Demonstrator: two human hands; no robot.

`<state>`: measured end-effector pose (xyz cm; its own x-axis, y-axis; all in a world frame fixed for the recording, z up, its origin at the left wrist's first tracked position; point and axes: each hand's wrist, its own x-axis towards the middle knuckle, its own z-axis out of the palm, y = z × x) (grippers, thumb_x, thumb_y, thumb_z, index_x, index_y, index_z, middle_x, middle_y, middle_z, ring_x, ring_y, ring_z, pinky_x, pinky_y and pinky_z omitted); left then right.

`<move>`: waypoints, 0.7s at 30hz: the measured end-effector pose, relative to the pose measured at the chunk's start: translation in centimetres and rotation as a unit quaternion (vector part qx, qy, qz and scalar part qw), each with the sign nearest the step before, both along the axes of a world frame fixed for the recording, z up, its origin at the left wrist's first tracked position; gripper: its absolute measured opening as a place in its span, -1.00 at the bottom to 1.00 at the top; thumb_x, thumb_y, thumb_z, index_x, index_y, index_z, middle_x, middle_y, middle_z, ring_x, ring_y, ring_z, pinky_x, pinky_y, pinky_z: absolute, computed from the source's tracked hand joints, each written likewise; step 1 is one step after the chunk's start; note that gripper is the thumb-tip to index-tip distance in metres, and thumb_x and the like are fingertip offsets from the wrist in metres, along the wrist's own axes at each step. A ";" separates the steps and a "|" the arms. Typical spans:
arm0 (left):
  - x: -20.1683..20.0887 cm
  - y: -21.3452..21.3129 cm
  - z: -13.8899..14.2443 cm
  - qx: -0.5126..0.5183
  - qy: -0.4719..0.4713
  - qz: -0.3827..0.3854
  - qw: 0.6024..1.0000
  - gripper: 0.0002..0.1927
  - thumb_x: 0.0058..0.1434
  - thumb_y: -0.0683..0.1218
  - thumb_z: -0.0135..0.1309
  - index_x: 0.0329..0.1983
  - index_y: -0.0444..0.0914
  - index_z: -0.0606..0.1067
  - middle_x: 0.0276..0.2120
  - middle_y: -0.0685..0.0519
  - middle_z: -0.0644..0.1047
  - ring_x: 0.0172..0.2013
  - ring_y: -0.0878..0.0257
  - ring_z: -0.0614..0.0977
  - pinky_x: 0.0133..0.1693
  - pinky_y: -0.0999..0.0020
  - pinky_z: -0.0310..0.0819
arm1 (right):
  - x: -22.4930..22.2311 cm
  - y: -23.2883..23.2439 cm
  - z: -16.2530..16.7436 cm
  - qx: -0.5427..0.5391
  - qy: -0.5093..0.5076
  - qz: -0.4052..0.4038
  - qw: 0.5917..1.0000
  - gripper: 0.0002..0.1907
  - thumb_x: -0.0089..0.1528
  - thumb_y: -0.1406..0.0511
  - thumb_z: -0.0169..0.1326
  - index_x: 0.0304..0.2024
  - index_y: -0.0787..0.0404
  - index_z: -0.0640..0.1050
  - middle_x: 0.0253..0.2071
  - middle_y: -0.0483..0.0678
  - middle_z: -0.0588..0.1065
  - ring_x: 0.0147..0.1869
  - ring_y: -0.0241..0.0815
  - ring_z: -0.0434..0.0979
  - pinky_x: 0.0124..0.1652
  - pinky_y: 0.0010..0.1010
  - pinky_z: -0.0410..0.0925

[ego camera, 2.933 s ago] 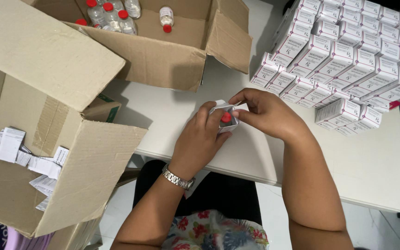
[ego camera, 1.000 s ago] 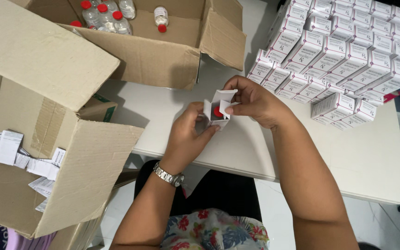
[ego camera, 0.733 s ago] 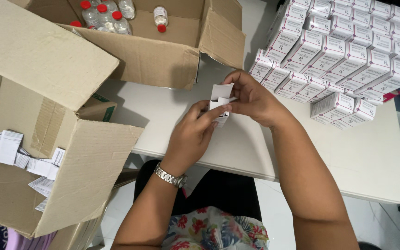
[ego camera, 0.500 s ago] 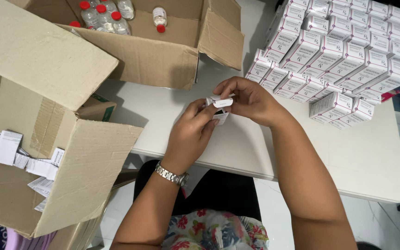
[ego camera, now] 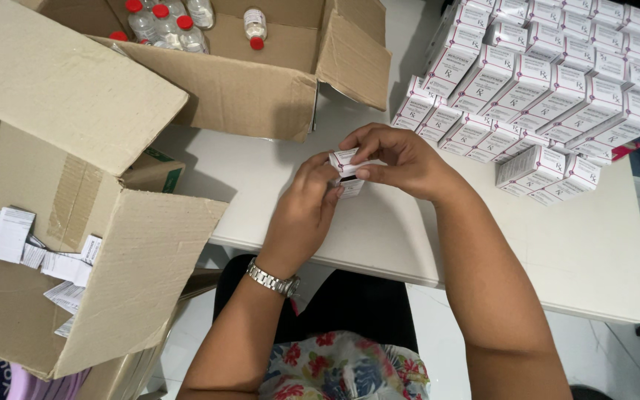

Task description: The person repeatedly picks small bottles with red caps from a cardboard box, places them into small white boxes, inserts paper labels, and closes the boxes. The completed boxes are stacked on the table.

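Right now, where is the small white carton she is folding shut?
In the head view, the small white carton is near the middle, held between the left hand and right hand above the white table, left of the stacked cartons.

Both arms are bare to past the elbow, no sleeves showing. The left hand [ego camera: 301,215] has a silver metal link wristwatch [ego camera: 272,279] at its wrist. At 6 o'clock, a floral top [ego camera: 342,367] over dark trousers [ego camera: 350,304].

small white carton [ego camera: 347,169] in hands, stacked white cartons [ego camera: 550,81] right
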<state>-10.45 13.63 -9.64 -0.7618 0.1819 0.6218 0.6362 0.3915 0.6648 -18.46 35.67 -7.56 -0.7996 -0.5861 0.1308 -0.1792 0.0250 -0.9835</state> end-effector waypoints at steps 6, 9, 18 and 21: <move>0.1 0.0 -0.3 0.032 -0.015 -0.001 0.999 -0.58 0.34 -0.27 0.12 0.18 -0.33 0.23 0.21 -0.25 0.44 0.07 -0.17 0.61 0.03 0.12 0.57 | 0.9 -0.5 0.9 0.089 0.086 -0.037 0.992 -0.85 0.16 0.40 0.30 -0.24 0.19 0.60 0.12 -0.05 0.50 0.18 -0.20 0.52 0.23 -0.31 0.39; 0.1 -0.1 -0.4 0.034 -0.006 0.002 0.999 -0.59 0.36 -0.27 0.11 0.17 -0.32 0.22 0.22 -0.24 0.44 0.08 -0.15 0.61 0.04 0.14 0.58 | 1.3 -0.9 1.2 0.113 0.116 -0.055 0.985 -0.85 0.15 0.37 0.32 -0.25 0.16 0.60 0.10 -0.08 0.51 0.18 -0.21 0.52 0.21 -0.30 0.40; 0.0 0.0 -0.1 0.024 -0.003 -0.008 1.000 -0.58 0.34 -0.29 0.09 0.20 -0.26 0.25 0.21 -0.22 0.45 0.10 -0.18 0.59 0.02 0.11 0.57 | 1.4 -0.5 2.3 0.168 0.134 -0.027 0.976 -0.78 0.06 0.34 0.37 -0.23 0.18 0.68 0.11 -0.05 0.52 0.25 -0.13 0.50 0.26 -0.24 0.34; 0.0 -0.1 0.1 0.020 -0.002 -0.017 1.000 -0.59 0.35 -0.29 0.07 0.21 -0.23 0.26 0.22 -0.22 0.44 0.12 -0.18 0.58 0.02 0.10 0.57 | 1.3 0.4 2.7 0.131 0.092 0.011 0.987 -0.78 0.16 0.32 0.29 -0.12 0.15 0.68 0.16 -0.04 0.53 0.30 -0.12 0.50 0.28 -0.25 0.36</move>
